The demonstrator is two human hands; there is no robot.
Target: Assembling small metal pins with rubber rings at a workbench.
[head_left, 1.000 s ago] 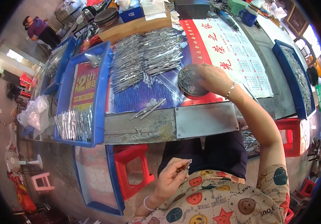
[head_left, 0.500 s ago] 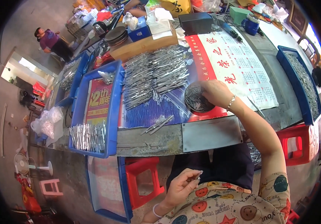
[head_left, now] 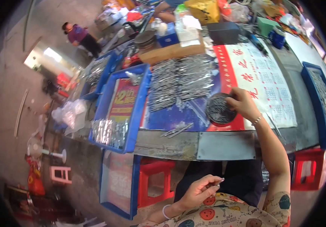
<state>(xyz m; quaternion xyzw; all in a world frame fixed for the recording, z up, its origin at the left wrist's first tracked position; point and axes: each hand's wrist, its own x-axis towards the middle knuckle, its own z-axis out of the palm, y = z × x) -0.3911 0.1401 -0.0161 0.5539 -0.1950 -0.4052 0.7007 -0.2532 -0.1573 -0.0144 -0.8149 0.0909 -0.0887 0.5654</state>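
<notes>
My left hand (head_left: 202,191) is over my lap, below the table's front edge. Its fingers are pinched around a small shiny metal piece whose exact kind is too small to tell. Out over the table, my right hand (head_left: 242,106) dips with bunched fingertips into the right side of a round dark dish (head_left: 211,118). Small thin metal parts (head_left: 220,108) fill that dish; whatever the right fingers grip is hidden. Left of the dish, rows of slender silver metal pieces (head_left: 182,79) cover a blue printed sheet. A few loose ones (head_left: 178,129) lie near the front edge.
A blue tray (head_left: 142,102) with more metal pieces stands at left. Another blue tray (head_left: 314,102) of small parts sits far right. A flat metal plate (head_left: 226,145) lies at the front edge, and red stools (head_left: 155,181) stand below. A person (head_left: 81,38) stands far back left.
The whole view has shifted, so the table appears farther right and lower. My right hand stays at the dish, its fingers now more bunched at the parts; my left keeps its pinch.
</notes>
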